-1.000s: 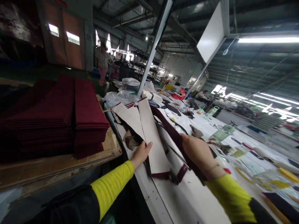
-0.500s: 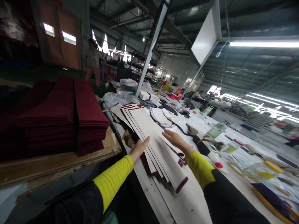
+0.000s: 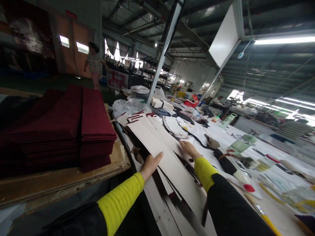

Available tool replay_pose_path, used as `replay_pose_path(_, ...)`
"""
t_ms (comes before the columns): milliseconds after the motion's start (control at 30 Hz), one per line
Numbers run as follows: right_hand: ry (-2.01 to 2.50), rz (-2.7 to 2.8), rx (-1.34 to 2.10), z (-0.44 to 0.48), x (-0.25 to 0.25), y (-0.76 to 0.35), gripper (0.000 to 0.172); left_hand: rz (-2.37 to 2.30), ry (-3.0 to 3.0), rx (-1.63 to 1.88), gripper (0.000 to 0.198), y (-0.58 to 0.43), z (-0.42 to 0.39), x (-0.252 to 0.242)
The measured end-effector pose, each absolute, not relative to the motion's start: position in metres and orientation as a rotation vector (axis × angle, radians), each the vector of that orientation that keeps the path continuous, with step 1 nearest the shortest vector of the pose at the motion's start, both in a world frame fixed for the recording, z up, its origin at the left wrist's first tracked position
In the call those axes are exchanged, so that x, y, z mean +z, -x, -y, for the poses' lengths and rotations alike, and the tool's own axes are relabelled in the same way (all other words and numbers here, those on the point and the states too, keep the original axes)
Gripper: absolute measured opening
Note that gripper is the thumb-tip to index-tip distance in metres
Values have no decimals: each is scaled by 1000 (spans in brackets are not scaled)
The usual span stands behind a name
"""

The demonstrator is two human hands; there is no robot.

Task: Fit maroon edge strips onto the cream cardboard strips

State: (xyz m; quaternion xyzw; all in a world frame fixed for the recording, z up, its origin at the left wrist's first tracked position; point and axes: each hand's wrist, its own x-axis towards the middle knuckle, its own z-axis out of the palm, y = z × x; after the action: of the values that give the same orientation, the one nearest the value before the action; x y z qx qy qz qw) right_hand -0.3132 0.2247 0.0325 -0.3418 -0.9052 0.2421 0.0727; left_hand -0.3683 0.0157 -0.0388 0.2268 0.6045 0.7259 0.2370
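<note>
Long cream strips [image 3: 162, 149] with dark red ends lie fanned out across the near-left part of the white worktable. My left hand [image 3: 151, 165] grips the left edge of the upper strips, thumb on top and fingers hidden beneath. On the other side, my right hand [image 3: 188, 149] has its fingers closed on the right edge of another strip in the bundle. Dark scissors [image 3: 193, 173] lie partly covered by the strips, below my right hand.
Dark red folded fabric stacks [image 3: 95, 131] sit on cardboard [image 3: 115, 162] at left. Clear plastic bags [image 3: 128, 107], a metal post [image 3: 162, 62], white cloth pieces [image 3: 174, 127] and tools surround the strips. A person [image 3: 94, 64] walks in the back left.
The strips have spread apart between my hands, and the upper ones have shifted. My right hand has closed on a strip. The view has turned slightly left, and the person has moved left.
</note>
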Motion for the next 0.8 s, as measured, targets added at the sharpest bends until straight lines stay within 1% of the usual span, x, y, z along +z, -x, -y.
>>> replay_pose_path(167, 1142, 2794, 784, -239, 23, 322, 32, -1671, -623, 1993, 46, 368, -15, -36)
replay_pose_path(200, 1153, 2801, 809, -239, 25, 323, 35, -1667, -628, 1997, 46, 368, -15, -36)
replay_pose_path(300, 1177, 2816, 944, -239, 41, 318, 50, -1648, -641, 2009, 43, 368, -16, -37)
replay_pose_path(367, 1157, 2831, 1113, -238, 55, 311, 54, -1631, -644, 2015, 42, 369, -17, -38)
replay_pose_path(467, 1087, 2835, 1396, -230, 69, 300, 48, -1602, -632, 2025, 43, 371, -19, -39)
replay_pose_path(567, 1062, 2794, 1540, -215, 73, 295, 39, -1569, -606, 2039, 45, 371, -18, -37)
replay_pose_path(667, 1073, 2727, 1561, -203, 79, 289, 33, -1529, -575, 2034, 48, 370, -12, -34)
replay_pose_path(733, 1081, 2682, 1533, -201, 90, 280, 35, -1491, -566, 2021, 47, 370, -5, -33)
replay_pose_path(800, 1079, 2626, 1463, -203, 107, 268, 41, -1463, -559, 2014, 46, 370, 1, -33)
